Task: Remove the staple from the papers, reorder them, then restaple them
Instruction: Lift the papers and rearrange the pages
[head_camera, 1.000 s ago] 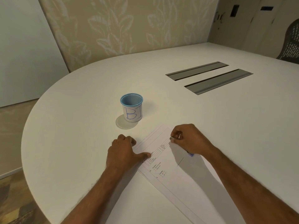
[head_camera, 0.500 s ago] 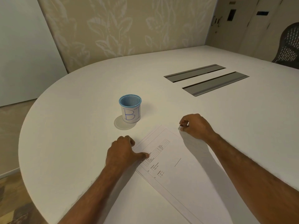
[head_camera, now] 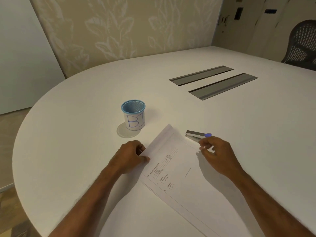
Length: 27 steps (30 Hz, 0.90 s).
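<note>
A stack of printed white papers (head_camera: 179,170) lies at an angle on the white table (head_camera: 85,103), its top corner pointing away from me. My left hand (head_camera: 130,158) grips the stack's left edge, thumb on the top sheet and fingers curled at the edge. A small silver stapler with a blue-violet end (head_camera: 198,135) lies on the table just right of the stack's upper corner. My right hand (head_camera: 217,154) hovers right behind the stapler, fingers loosely curled and holding nothing. No staple can be made out.
A blue mesh cup with a white label reading "BI" (head_camera: 134,117) stands beyond my left hand. Two grey cable slots (head_camera: 213,82) are set into the table farther back. A black mesh chair (head_camera: 302,45) stands at the far right.
My right hand carried the stapler off the papers to the right, set it on the table and let go. My left hand stayed on the stack's left edge.
</note>
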{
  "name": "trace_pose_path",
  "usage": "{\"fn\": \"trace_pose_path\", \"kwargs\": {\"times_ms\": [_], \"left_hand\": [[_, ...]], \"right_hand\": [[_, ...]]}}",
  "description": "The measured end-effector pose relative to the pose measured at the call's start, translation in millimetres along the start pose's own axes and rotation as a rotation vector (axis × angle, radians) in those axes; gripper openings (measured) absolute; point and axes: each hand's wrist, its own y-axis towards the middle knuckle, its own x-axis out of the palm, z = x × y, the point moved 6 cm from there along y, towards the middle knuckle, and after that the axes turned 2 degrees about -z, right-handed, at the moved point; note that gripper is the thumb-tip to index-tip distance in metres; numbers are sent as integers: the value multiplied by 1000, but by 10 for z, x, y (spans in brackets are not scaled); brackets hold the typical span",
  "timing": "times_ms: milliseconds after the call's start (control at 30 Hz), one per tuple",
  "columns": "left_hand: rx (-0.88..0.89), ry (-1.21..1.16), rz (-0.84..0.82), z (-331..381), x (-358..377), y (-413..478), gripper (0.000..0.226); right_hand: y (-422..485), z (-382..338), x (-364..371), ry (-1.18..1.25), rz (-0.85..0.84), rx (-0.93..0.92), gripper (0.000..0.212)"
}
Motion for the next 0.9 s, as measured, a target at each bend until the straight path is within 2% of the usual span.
{"fn": "trace_pose_path", "kwargs": {"times_ms": [67,167,267,367,467,533,567,633,700,767,900], "left_hand": [[51,-80,-14,47,-3,-14,18],[131,-159,63,106,-73,-49,14],[245,-264,55,229,-190,-84,15],[334,-359,71,389,-356,-99,15],[358,-474,322,444,-636,-126,19],[318,-716,498,363,-743,-158,20],[274,-880,517,310,-716,-155,21],[170,-1113,434,243,-519,-125,32],[145,-1058,342,274,-342,-132,37],[195,-910,330,399,-280,-177,29],[327,-755,520,714,-486,-310,16]], "right_hand": [[-10,42,30,27,-39,24,18],[20,43,43,31,-73,40,33],[53,-16,46,128,-142,70,44],[116,-40,102,286,-254,141,31],[176,-35,132,512,-283,195,17],[201,-26,102,608,-228,218,16],[211,-37,86,653,-197,216,17],[222,-94,73,770,-160,196,19],[243,-172,46,838,-124,168,20],[271,-251,-1,838,-72,143,20],[304,-518,-174,802,69,17,18]]}}
